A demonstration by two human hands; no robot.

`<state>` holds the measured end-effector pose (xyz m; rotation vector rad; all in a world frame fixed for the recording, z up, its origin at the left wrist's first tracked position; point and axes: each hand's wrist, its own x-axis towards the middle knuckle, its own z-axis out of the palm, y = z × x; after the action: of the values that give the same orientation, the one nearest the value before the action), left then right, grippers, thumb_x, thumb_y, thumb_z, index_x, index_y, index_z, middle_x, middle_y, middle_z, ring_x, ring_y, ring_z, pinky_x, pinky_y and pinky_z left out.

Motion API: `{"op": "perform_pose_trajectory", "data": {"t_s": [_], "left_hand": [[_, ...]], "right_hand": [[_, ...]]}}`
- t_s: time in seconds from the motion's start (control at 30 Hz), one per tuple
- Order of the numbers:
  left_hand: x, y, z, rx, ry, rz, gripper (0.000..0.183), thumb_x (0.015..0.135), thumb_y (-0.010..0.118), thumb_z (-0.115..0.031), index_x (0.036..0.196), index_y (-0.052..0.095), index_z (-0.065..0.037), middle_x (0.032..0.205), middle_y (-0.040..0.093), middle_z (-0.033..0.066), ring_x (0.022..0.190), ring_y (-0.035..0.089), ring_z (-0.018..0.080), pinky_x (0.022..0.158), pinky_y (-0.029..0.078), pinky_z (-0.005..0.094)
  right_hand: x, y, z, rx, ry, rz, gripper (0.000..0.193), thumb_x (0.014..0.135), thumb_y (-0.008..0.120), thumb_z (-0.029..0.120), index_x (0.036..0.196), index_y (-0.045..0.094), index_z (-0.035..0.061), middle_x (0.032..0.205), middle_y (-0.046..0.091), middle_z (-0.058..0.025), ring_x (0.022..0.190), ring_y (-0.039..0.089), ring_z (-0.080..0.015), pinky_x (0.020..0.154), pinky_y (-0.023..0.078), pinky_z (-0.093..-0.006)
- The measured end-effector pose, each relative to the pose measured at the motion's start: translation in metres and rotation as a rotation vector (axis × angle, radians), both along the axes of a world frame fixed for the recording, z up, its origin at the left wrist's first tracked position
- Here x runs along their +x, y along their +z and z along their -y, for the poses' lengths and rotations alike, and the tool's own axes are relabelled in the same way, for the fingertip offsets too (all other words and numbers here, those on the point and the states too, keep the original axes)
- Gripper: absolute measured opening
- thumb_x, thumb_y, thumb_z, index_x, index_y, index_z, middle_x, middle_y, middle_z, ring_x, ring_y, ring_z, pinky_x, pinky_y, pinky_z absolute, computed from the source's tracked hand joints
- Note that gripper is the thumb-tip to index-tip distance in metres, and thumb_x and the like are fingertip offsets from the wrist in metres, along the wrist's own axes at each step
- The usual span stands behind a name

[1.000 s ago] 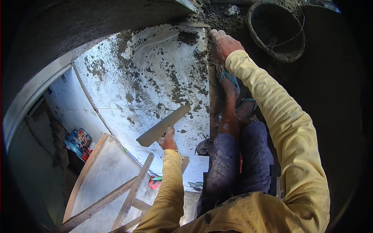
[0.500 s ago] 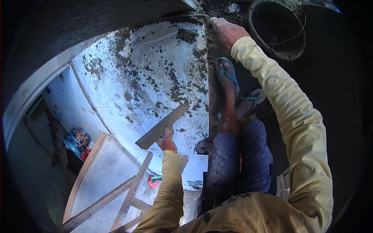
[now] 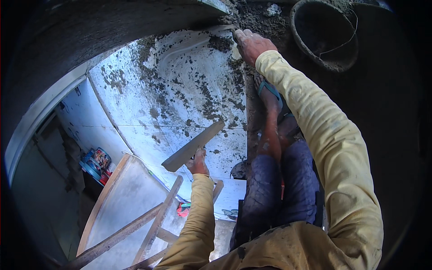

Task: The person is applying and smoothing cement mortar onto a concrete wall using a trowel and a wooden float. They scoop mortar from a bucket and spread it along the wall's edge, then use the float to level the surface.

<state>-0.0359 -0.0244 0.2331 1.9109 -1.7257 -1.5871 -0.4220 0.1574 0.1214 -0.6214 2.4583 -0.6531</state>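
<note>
My left hand [image 3: 198, 163] is closed under a flat grey-brown mortar board [image 3: 193, 147], tilted with its far end up to the right. No mortar shows on its visible face. At the far side my right hand [image 3: 254, 46] grips a trowel [image 3: 222, 28], whose thin blade reaches left along the lower edge of the dark wall [image 3: 148, 20]. Its handle is mostly hidden in my fingers. Below the blade is a white panel surface [image 3: 189, 103] spattered with dark mortar. Loose mortar [image 3: 256, 20] lies heaped just beyond my right hand.
A dark bucket [image 3: 324, 36] with a wire handle stands at the far right. My sandalled feet [image 3: 271, 92] rest on a dark ledge beside the panels. Wooden ladder-like bars [image 3: 157, 220] rise at lower left. A blue basin with packets [image 3: 94, 164] sits further left.
My right hand has moved left and slightly nearer with the trowel, along the wall's foot. The left hand keeps the board in nearly the same place. The view has shifted a little.
</note>
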Motion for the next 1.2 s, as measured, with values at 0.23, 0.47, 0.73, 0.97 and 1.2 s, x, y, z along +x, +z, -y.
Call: {"op": "perform_pose_trajectory", "data": {"t_s": [0.23,0.47,0.73,0.97,1.2], "left_hand": [[-0.004,0.003,-0.001,-0.004,-0.010,-0.009,0.040,0.088,0.067,-0.008,0.123,0.049,-0.012,0.114,0.061,0.0072,0.102,0.063,0.0185,0.083,0.053,0.0390],[-0.017,0.006,-0.012,-0.047,0.108,-0.046,0.033,0.083,0.066,0.002,0.115,0.058,-0.005,0.105,0.064,0.0085,0.089,0.063,0.0177,0.076,0.053,0.0333],[-0.008,0.005,-0.013,-0.056,0.072,-0.042,0.032,0.081,0.068,0.001,0.112,0.059,-0.004,0.104,0.064,0.0077,0.090,0.063,0.0178,0.078,0.053,0.0334],[0.003,0.001,-0.007,-0.018,0.019,0.037,0.037,0.085,0.067,-0.008,0.119,0.054,-0.012,0.115,0.061,0.0060,0.102,0.062,0.0186,0.086,0.052,0.0405],[0.006,0.007,-0.013,-0.020,0.028,0.024,0.036,0.086,0.067,-0.009,0.119,0.055,-0.012,0.114,0.060,0.0057,0.102,0.062,0.0178,0.087,0.052,0.0410]], "right_hand": [[-0.009,0.013,-0.010,-0.101,0.012,-0.108,0.025,0.096,0.048,0.017,0.120,0.052,0.0091,0.109,0.060,-0.0166,0.101,0.064,-0.0353,0.084,0.054,-0.0467],[-0.004,0.024,-0.020,-0.253,0.006,-0.065,0.027,0.093,0.056,0.020,0.119,0.053,0.0127,0.103,0.062,-0.0124,0.095,0.066,-0.0324,0.079,0.055,-0.0452],[0.021,0.000,-0.035,-0.105,0.034,-0.053,0.031,0.093,0.053,0.017,0.123,0.053,0.0096,0.109,0.061,-0.0145,0.102,0.065,-0.0331,0.084,0.054,-0.0451],[-0.009,0.014,0.003,-0.117,0.045,-0.023,0.028,0.096,0.045,0.014,0.122,0.053,0.0081,0.111,0.061,-0.0169,0.104,0.064,-0.0353,0.085,0.054,-0.0459],[-0.019,0.009,0.019,-0.017,0.090,0.023,0.033,0.099,0.040,0.014,0.129,0.051,0.0080,0.116,0.060,-0.0187,0.105,0.064,-0.0379,0.086,0.054,-0.0466]]}}
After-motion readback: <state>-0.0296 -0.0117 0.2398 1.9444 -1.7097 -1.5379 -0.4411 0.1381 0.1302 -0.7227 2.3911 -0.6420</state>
